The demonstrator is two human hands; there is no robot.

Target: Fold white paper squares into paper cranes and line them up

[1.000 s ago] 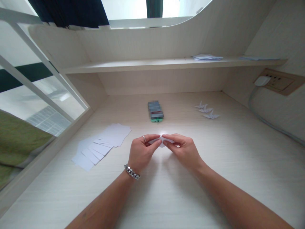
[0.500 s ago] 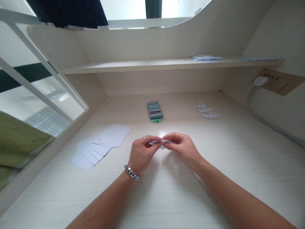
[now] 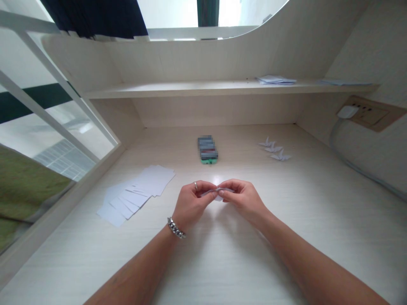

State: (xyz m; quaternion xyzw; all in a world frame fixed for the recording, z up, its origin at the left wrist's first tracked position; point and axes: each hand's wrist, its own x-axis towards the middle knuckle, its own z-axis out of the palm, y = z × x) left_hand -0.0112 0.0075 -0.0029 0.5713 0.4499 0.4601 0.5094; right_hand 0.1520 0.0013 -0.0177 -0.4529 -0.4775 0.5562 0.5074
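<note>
Both my hands pinch a small folded piece of white paper [image 3: 218, 192] just above the pale wooden desk [image 3: 222, 254], near its middle. My left hand [image 3: 192, 203], with a ring and a metal bracelet, grips the paper's left end. My right hand [image 3: 243, 199] grips its right end, thumb and fingers pressed together. The fingertips of the two hands almost touch, so most of the paper is hidden.
A fanned spread of white paper sheets [image 3: 135, 192] lies left of my hands. A small blurred box [image 3: 208, 149] sits farther back. Three folded paper figures [image 3: 275, 150] rest at the back right. A shelf [image 3: 222, 87] holds papers [image 3: 276, 79]; a wall socket with plug and cable [image 3: 348, 112] is on the right.
My hands have drawn closer together over the paper, folding it narrower; less of it shows now. The desk's other items have not moved.
</note>
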